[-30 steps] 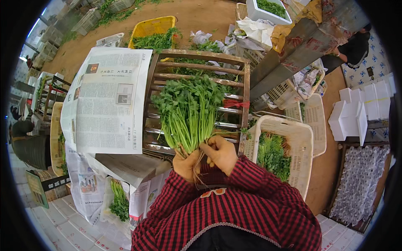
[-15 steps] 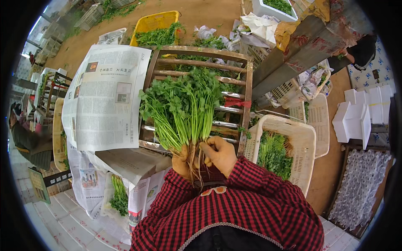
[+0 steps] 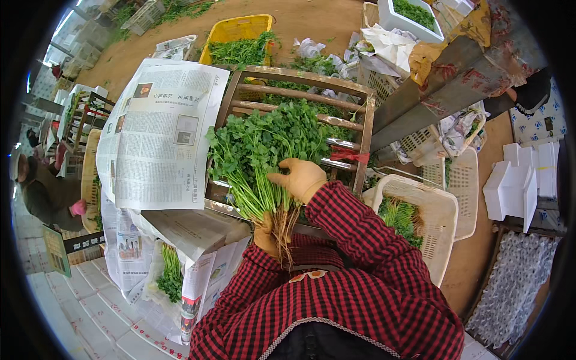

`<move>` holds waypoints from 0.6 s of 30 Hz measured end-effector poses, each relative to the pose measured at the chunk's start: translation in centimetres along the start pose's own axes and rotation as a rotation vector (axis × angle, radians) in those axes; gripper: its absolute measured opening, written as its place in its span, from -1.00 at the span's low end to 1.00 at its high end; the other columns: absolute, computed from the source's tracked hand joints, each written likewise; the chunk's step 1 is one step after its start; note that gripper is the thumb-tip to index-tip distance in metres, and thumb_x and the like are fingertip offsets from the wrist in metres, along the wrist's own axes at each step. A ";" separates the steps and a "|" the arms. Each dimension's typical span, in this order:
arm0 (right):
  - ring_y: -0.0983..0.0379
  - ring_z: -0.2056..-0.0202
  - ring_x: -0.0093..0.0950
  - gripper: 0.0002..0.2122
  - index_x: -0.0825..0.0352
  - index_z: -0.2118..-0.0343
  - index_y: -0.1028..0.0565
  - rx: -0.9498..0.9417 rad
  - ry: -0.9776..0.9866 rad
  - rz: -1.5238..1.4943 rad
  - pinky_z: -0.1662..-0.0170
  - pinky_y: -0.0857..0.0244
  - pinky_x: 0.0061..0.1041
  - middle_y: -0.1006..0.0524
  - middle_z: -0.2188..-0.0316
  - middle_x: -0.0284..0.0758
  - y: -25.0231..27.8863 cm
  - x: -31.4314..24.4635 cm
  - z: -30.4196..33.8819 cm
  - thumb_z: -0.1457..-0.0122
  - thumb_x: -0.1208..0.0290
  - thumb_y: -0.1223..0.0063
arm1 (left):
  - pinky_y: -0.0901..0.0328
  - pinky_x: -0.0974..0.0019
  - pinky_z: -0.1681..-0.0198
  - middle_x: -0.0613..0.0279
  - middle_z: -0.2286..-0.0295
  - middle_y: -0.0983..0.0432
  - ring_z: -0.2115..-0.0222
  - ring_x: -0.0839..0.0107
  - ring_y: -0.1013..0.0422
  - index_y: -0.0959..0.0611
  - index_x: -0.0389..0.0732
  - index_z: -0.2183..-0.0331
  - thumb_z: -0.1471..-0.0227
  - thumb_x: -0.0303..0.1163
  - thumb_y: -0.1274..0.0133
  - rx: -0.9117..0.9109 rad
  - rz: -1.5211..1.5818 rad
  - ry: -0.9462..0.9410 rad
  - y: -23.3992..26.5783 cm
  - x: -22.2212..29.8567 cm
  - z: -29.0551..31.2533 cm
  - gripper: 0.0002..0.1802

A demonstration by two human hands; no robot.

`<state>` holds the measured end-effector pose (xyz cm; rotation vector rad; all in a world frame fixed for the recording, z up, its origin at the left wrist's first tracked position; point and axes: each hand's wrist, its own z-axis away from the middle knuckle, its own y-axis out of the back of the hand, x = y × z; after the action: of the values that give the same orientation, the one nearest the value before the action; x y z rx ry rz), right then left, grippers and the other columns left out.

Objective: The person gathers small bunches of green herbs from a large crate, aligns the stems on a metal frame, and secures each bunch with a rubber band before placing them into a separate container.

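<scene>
**Bunch of leafy greens over a slatted rack**

The rack, the largest item, spans the centre. To its right stands a cream basket containing more greens; to its left, a sheet of newspaper overlaps the edge. The bunch of greens lies across the near part of the rack, leaves pointing away from the wearer. The right hand rests at its right side, fingers bent over the stems; whether this grip is tight or loose cannot be told. The left hand is closed around the stem bases, with the thin brown roots hanging beside it. The bunch is probably light, with soft, easily bruised leaves and springy stems that may snap or slide apart. The gathered bases, just above the roots, appear the firmest place to grasp.
</scene>
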<state>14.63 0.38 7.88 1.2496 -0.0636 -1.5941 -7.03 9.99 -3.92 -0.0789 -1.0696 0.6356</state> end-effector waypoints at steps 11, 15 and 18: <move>-0.48 0.64 -0.57 -0.80 0.36 0.24 -0.65 0.398 -0.012 -0.595 0.54 -0.33 -0.54 -0.59 0.59 -0.30 -2.9 3.3 5.3 -0.22 0.31 -0.27 | -0.38 0.35 0.50 0.16 0.39 -0.65 0.58 0.36 -0.47 -0.52 -0.32 0.03 -0.24 0.02 -0.02 0.043 0.107 0.066 -1.4 1.4 0.5 -0.44; -0.44 0.64 -0.53 -0.82 0.32 0.28 -0.66 0.545 0.179 -0.549 0.52 -0.31 -0.51 -0.55 0.64 -0.29 -3.9 3.2 5.7 -0.17 0.32 -0.32 | -0.44 0.27 0.25 0.17 0.34 -0.66 0.47 0.27 -0.51 -0.46 -0.35 -0.01 -0.17 0.04 -0.13 0.063 -0.062 0.007 0.1 -1.0 0.1 -0.35; -0.46 0.58 -0.60 -0.85 0.37 0.30 -0.60 0.573 0.394 -0.295 0.51 -0.31 -0.57 -0.57 0.49 -0.35 -3.4 3.0 5.3 -0.27 0.37 -0.20 | -0.39 0.24 0.07 0.19 0.36 -0.63 0.42 0.23 -0.48 -0.46 -0.34 0.05 -0.13 0.11 -0.14 0.062 -0.177 0.060 0.4 -0.6 0.2 -0.32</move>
<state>8.84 -3.04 6.29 2.0826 -0.0931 -1.5989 -7.59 9.95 -4.38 0.0494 -0.9862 0.5033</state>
